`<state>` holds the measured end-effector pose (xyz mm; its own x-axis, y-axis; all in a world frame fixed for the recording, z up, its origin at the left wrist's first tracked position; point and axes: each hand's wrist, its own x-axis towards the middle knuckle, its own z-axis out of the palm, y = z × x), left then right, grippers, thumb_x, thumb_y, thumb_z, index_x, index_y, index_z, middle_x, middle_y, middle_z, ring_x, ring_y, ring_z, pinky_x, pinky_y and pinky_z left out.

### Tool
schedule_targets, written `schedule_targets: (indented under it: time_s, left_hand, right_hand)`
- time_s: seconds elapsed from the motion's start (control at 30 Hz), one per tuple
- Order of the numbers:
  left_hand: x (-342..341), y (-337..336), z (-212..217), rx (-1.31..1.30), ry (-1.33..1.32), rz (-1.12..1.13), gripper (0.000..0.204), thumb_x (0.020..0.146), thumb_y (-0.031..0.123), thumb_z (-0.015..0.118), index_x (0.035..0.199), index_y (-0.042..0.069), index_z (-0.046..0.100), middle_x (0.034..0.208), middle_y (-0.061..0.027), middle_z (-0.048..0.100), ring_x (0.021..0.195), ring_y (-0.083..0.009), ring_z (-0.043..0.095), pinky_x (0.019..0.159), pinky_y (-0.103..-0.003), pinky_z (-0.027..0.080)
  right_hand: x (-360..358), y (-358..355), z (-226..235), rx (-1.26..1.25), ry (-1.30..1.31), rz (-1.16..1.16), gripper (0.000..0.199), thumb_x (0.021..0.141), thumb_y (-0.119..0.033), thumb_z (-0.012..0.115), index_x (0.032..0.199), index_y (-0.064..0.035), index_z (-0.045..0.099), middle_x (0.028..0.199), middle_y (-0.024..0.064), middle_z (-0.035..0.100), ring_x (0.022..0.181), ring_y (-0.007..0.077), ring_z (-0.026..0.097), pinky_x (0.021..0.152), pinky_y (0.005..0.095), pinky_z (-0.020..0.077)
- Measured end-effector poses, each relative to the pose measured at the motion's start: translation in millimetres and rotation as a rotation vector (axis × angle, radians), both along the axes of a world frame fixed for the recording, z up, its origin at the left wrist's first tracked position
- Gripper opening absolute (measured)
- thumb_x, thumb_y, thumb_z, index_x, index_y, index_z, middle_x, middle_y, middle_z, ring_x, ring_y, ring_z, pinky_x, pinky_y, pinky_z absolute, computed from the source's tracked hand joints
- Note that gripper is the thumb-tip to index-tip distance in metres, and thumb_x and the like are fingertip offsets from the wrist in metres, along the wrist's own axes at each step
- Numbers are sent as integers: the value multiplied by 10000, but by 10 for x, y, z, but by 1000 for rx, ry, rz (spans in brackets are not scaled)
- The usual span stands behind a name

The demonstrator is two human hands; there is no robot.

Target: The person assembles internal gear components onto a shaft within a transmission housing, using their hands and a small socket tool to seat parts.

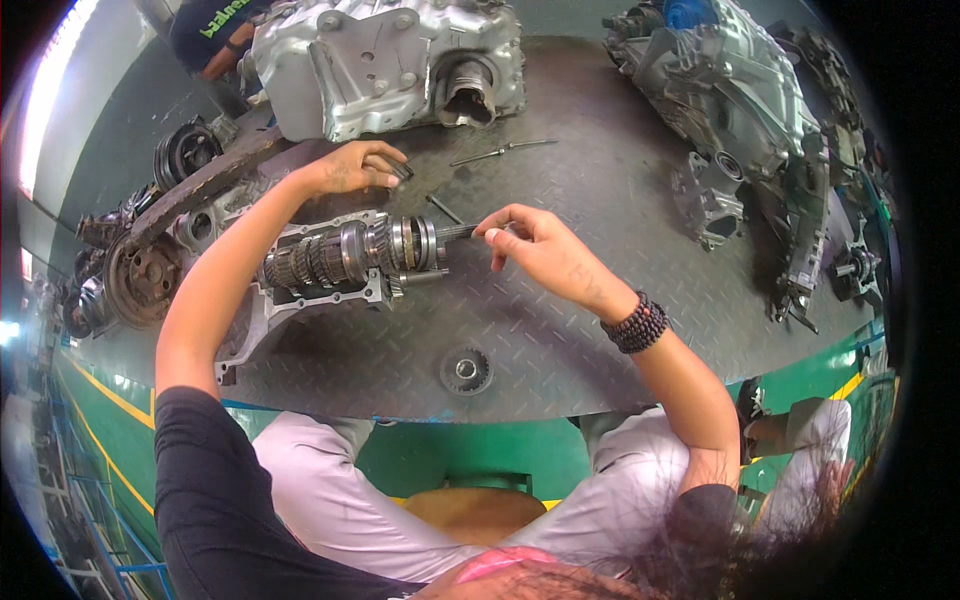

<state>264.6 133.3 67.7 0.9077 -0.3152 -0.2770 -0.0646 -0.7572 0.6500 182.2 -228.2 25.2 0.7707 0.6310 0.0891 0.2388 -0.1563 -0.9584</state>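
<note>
A gearbox shaft with several gears (345, 252) lies in an open silver gearbox housing (290, 302), left of the middle of the table. Its splined shaft end (457, 232) sticks out to the right, and the bent thumb and forefinger of my right hand (545, 255) close on the tip. Beyond the housing, my left hand (355, 168) has its fingers curled at a small dark metal piece (403, 171). Just right of that hand a bolt-like rod (443, 207) lies on the table. A loose gear ring (467, 370) rests flat near the front edge.
A large silver transmission case (385, 65) stands at the back, with another person's arm (222, 62) beside it. At the right are another gearbox casing (715, 85) and a bracket-like casting (712, 200). A thin rod tool (503, 151) lies on the patterned metal table (600, 350). Pulleys (185, 152) crowd the left.
</note>
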Motion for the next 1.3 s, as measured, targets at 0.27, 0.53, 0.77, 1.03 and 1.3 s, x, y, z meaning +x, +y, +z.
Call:
schedule_targets:
  time_s: [0.27,0.53,0.77,1.03,1.3]
  left_hand:
    - [-1058,-969,822,-359,-189,-98,588,950,249,774,1460,41,566,1199,-75,706,1120,-159,649,1033,-330,506]
    - [-1784,-1326,650,-1225,-111,61,491,1031,294,707,1424,11,626,1254,-88,720,1127,-149,668,1039,-316,510]
    - [-2413,-1429,771,-870,-527,138,677,944,158,809,1527,47,482,1266,-137,716,1176,-158,661,1081,-340,481]
    - [-2505,-1312,614,-600,-1023,84,695,857,-56,817,1466,29,493,1173,-147,772,1132,-212,722,1007,-329,546]
    - [-2487,-1239,550,-589,-1236,22,669,835,-59,826,1424,25,521,1238,-135,752,1137,-236,733,981,-357,569]
  right_hand:
    - [-29,-6,388,127,-237,-188,492,994,-286,713,1370,17,625,1071,141,777,943,144,702,874,311,536]
    - [-517,-55,1178,312,-210,-51,433,916,-185,833,1280,17,718,1106,47,743,1001,90,648,897,262,536]
    - [-839,-14,1136,374,292,-57,427,934,-122,805,1319,7,672,1093,40,744,902,48,640,746,197,526]
    - [-1050,138,1182,112,-691,-301,401,738,17,853,1119,-101,808,1147,64,736,912,91,667,659,231,497]
    - [-1199,131,1294,95,-960,-315,484,687,92,820,1129,-104,809,1082,70,713,897,173,702,694,284,568]
